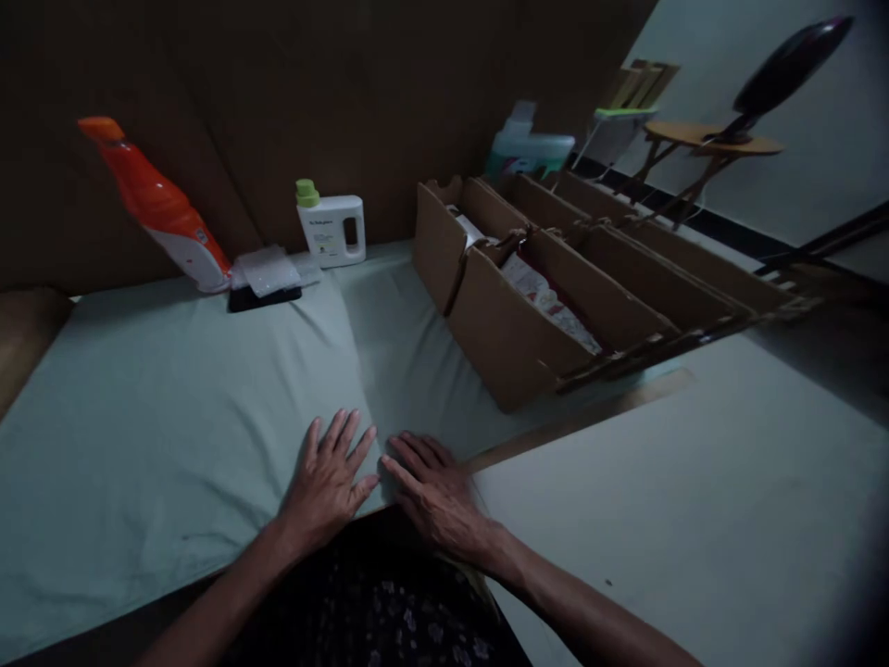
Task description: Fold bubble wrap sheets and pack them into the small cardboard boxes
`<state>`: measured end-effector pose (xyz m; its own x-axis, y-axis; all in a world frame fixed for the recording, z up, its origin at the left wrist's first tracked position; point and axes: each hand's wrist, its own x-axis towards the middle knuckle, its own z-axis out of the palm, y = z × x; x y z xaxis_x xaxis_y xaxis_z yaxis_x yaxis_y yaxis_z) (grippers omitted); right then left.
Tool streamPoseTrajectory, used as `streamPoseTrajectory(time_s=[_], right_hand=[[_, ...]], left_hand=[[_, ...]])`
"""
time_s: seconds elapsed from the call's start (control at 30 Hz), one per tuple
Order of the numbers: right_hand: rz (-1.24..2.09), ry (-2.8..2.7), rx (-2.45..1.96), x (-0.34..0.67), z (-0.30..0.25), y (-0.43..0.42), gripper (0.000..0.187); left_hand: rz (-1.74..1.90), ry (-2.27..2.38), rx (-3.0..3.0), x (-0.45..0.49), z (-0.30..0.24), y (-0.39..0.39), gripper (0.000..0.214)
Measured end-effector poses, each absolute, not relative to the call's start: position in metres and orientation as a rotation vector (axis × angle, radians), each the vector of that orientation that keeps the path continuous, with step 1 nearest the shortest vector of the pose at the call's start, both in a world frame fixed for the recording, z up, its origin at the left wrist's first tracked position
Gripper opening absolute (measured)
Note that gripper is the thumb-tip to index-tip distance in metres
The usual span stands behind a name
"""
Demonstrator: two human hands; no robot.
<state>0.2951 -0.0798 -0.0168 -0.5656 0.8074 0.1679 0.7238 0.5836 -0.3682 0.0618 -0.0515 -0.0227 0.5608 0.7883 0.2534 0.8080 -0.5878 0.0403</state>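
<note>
My left hand (326,486) lies flat on the pale green cloth (229,398), its fingers spread and pointing away from me. Just to its right, my right hand (437,491) rests near the front edge of the same cloth, fingers stretched toward the left. Neither hand holds anything. Beyond my right hand stands a cardboard box (514,343) divided into several compartments. White packets with red print (545,296) lie in one of its front compartments, and something white (472,230) shows in another.
Against the dark panel stand an orange bottle (167,213), a white jug with a green cap (330,227) and clear plastic packets (268,270) on a black flat object (264,298). Behind the box is a teal bottle (528,148). A white surface (681,509) adjoins at right; a round table (694,137) stands farther back.
</note>
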Motion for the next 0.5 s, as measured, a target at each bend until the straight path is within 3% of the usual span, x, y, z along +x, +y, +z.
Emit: streamPoseTrajectory(time_s=[0.17, 0.5], right_hand=[[0.309, -2.366, -1.173, 0.319, -0.023, -0.107, 0.034], [-0.19, -1.839, -2.016, 0.488, 0.003, -0.105, 0.03]], left_hand=[[-0.402, -1.292, -2.673, 0.051, -0.029, -0.089, 0.06], [-0.883, -1.174, -2.623, 0.04, -0.045, -0.108, 0.035]])
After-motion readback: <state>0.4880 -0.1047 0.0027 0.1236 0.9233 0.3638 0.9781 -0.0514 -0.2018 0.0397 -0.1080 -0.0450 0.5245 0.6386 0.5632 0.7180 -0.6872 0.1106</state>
